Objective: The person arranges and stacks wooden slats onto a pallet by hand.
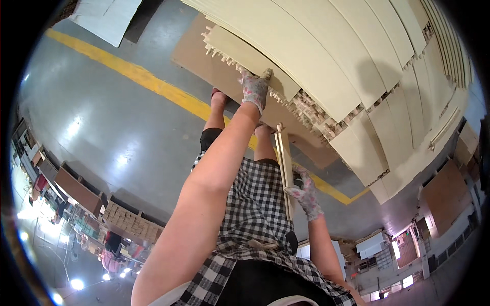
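Observation:
My left hand [256, 87], in a floral-patterned glove, reaches forward to the near edge of a short pale board [250, 53] on a stack. Its fingers are apart and touch the board's edge; some fingertips are hard to make out. Closer to my body, my right hand [306, 196], gloved alike, is closed around a few long, narrow pale wooden slats [284, 171]. The slats stand out lengthwise in front of my checked apron, close together. Rows of small slat ends [311, 109] show along the stack's stepped near side.
Large pale boards [326, 46] lie stacked at the front right, over a brown sheet [196, 48] on the grey floor. A yellow floor line [138, 76] passes by my feet. Pallets of wood pieces [130, 222] stand at the left, a brown panel [446, 199] at the far right.

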Action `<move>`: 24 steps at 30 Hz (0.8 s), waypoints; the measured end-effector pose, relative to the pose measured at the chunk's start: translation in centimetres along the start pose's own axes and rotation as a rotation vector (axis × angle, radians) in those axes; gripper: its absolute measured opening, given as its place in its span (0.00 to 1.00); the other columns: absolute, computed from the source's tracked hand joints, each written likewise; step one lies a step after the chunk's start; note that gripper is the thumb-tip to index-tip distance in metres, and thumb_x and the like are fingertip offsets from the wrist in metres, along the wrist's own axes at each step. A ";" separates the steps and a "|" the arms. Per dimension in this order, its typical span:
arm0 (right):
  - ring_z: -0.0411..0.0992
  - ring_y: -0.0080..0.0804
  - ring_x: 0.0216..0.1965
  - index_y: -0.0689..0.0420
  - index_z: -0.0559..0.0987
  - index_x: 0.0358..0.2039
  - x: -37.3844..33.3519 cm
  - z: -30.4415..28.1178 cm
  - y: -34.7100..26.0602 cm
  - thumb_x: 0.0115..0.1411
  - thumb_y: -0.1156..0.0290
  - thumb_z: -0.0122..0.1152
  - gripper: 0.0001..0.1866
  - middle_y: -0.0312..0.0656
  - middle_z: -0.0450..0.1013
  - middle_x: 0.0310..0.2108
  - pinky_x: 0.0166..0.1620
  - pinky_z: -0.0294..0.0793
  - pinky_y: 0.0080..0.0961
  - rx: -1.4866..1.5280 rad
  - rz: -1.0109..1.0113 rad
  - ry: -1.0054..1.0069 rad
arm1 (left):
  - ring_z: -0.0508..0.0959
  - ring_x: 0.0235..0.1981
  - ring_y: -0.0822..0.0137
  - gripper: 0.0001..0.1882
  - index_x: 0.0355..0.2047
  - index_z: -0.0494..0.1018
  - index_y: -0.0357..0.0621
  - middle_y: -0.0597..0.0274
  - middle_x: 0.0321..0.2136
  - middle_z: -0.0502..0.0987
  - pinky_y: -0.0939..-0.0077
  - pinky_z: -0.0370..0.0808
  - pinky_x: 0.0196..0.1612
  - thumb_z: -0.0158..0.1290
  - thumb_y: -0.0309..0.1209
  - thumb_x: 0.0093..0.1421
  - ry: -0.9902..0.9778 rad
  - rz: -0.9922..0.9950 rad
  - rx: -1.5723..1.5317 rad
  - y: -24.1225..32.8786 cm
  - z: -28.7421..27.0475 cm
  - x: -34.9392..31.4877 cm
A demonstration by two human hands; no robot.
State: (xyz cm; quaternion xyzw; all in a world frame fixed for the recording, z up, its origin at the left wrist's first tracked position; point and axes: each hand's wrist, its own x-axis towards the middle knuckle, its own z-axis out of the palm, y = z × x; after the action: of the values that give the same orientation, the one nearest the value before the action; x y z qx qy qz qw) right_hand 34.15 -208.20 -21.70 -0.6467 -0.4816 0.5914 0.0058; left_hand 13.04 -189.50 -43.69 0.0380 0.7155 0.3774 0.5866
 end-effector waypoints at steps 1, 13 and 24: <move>0.68 0.44 0.54 0.60 0.69 0.53 0.0 0.0 0.0 0.41 0.64 0.75 0.38 0.49 0.69 0.51 0.57 0.66 0.35 0.007 -0.015 0.005 | 0.69 0.53 0.48 0.40 0.59 0.57 0.36 0.39 0.52 0.67 0.64 0.66 0.56 0.64 0.37 0.51 0.026 -0.002 0.065 -0.2 0.0 0.0; 0.68 0.44 0.53 0.61 0.70 0.53 1.2 0.5 -0.8 0.41 0.65 0.74 0.38 0.50 0.69 0.50 0.57 0.67 0.34 0.077 0.003 -0.001 | 0.69 0.52 0.45 0.42 0.61 0.55 0.36 0.38 0.49 0.68 0.60 0.66 0.56 0.63 0.36 0.51 0.102 0.092 0.306 0.8 1.0 -2.6; 0.67 0.45 0.54 0.61 0.70 0.53 2.0 0.6 -1.3 0.42 0.66 0.73 0.37 0.51 0.69 0.51 0.58 0.65 0.36 0.216 0.071 0.044 | 0.75 0.42 0.62 0.36 0.63 0.56 0.42 0.53 0.45 0.72 0.70 0.75 0.42 0.57 0.26 0.55 0.093 0.025 -0.253 2.7 0.2 -2.4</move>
State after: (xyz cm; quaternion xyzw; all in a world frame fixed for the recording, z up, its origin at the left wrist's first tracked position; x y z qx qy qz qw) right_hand 32.58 -206.62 -22.65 -0.6719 -0.3914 0.6254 0.0649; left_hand 12.90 -188.64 -40.17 -0.0449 0.6879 0.4734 0.5483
